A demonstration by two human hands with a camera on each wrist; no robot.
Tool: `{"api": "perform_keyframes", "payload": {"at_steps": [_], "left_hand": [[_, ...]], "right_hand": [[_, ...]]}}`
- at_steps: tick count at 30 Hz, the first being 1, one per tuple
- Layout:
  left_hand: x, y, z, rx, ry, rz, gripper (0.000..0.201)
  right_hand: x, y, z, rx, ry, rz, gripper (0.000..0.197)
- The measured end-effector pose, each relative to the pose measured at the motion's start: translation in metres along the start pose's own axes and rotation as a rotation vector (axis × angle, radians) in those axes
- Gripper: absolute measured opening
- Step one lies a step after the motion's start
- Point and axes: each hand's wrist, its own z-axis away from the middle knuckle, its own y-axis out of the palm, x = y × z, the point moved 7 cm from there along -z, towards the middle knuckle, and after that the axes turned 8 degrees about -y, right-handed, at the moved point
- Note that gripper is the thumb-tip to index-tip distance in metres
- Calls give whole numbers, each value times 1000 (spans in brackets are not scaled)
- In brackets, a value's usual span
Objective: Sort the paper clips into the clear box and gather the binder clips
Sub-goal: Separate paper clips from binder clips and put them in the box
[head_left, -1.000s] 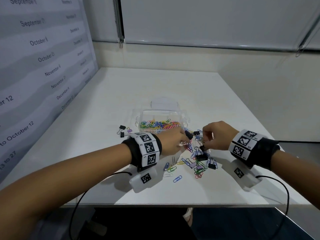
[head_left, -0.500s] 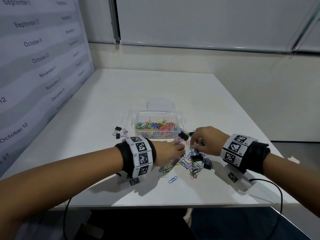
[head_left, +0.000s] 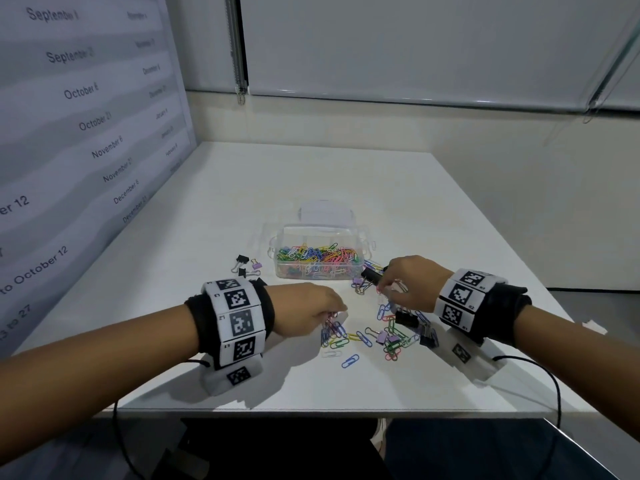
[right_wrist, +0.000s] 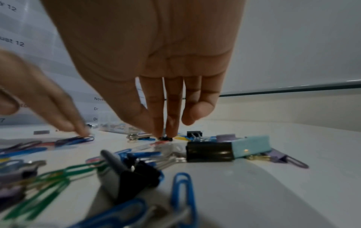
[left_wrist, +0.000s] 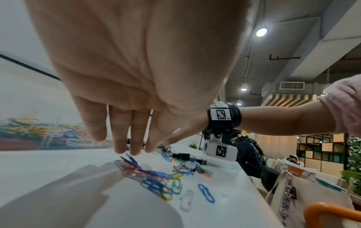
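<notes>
The clear box, full of coloured paper clips, stands mid-table. A mixed pile of paper clips and binder clips lies in front of it. My left hand presses straight fingertips onto a bunch of blue and purple paper clips. My right hand pinches a small black binder clip with thumb and fingers, right on the table. A bigger black binder clip lies just beyond its fingers. Three small binder clips sit left of the box.
The box's lid lies behind it. A large black binder clip and a teal one sit under my right wrist. A wall panel with dates runs along the table's left side. The table's front edge is close below both wrists.
My left hand has drawn back from beside the black binder clip toward me, onto the paper clips. My right hand shifted slightly left and lower.
</notes>
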Motion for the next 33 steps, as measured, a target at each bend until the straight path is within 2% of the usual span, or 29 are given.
{"api": "perform_keyframes", "payload": {"at_steps": [6, 12, 15, 17, 20, 24, 26, 33], "left_hand": [[-6, -7, -12, 1, -25, 73, 30], [-11, -4, -18, 32, -53, 41, 22], [-7, -5, -15, -2, -56, 16, 23], [-2, -2, -9, 22, -76, -4, 34], [2, 1, -2, 19, -80, -1, 54], [2, 5, 1, 29, -80, 87, 68], [-1, 6, 0, 41, -77, 113, 73], [-17, 4, -10, 14, -70, 118, 93]], "right_hand": [[23, 9, -3, 38, -66, 40, 23], [47, 16, 4, 58, -152, -114, 25], [45, 11, 5, 32, -143, -201, 18], [41, 5, 4, 2, -126, -195, 14], [39, 6, 6, 70, -107, -140, 12], [45, 17, 13, 177, -110, -145, 27], [48, 21, 15, 200, -126, -133, 26], [28, 6, 17, 99, -76, -148, 11]]}}
